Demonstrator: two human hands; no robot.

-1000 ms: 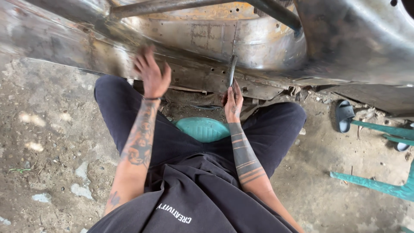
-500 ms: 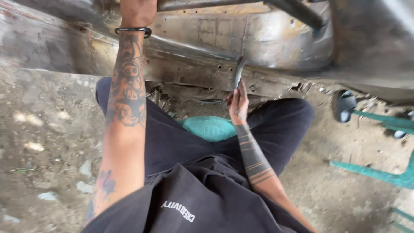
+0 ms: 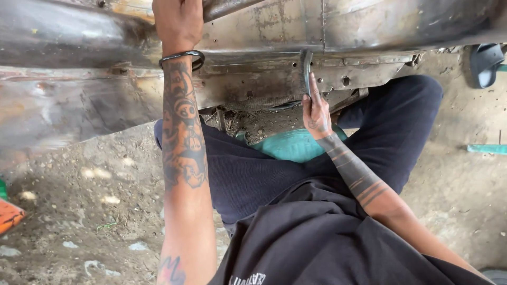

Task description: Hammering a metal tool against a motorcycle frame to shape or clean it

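Right hand (image 3: 317,113) grips a flat metal tool (image 3: 306,71) — long axis upright; left hand (image 3: 178,24) clasps a rusted bar (image 3: 227,7).

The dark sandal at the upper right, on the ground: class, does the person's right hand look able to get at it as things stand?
Probably not straight away: the right hand holds a curved metal tool against the rusty panel, and the raised right knee lies between it and the sandal.

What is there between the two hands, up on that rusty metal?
In the head view, only bare rusted sheet metal with small holes lies between the left hand and the right hand, which holds a dark metal tool.
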